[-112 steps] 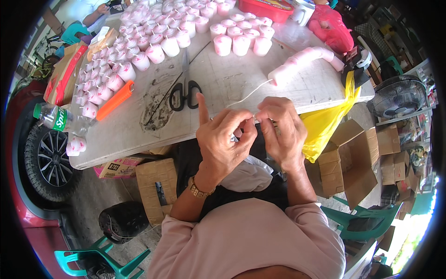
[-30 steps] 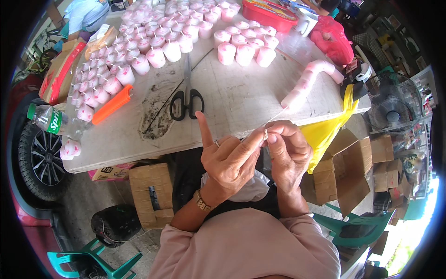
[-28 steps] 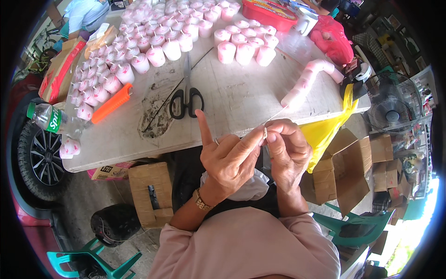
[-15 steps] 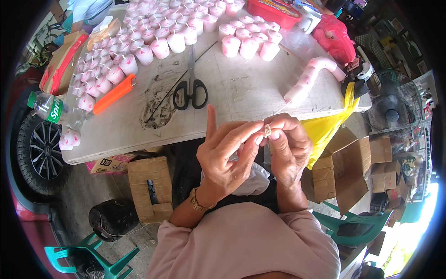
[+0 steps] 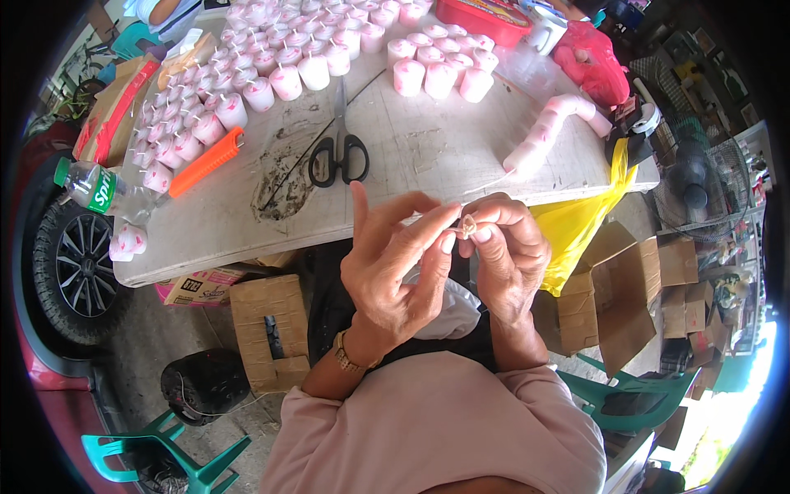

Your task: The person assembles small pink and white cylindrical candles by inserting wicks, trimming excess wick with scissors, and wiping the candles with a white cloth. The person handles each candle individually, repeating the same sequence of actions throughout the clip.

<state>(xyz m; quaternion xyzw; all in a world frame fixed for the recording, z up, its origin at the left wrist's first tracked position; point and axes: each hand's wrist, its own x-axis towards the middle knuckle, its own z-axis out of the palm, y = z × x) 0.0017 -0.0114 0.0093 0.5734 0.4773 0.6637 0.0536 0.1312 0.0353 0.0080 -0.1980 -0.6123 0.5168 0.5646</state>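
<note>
My left hand (image 5: 395,267) and my right hand (image 5: 506,259) meet in front of the table's near edge. Both pinch a small looped knot of pale string (image 5: 468,226) between thumb and fingertips; the left index finger is raised. A thin white strand runs from behind my right hand toward a bent row of pink-and-white, cup-shaped pieces (image 5: 543,136) lying end to end on the table. Black-handled scissors (image 5: 337,160) lie on the table beyond my left hand, handles toward me and blades pointing away.
Many white-and-pink cups (image 5: 285,82), with short stems on top, stand in rows on the white table (image 5: 411,156). An orange-handled tool (image 5: 202,165) and a plastic bottle (image 5: 103,191) lie at left. A yellow bag (image 5: 576,230) hangs at the right edge above an open cardboard box (image 5: 609,288).
Both hands shift slightly left and the knot turns between the fingertips, its loop showing more clearly. My left fingers have bent a little. The things on the table stay in place.
</note>
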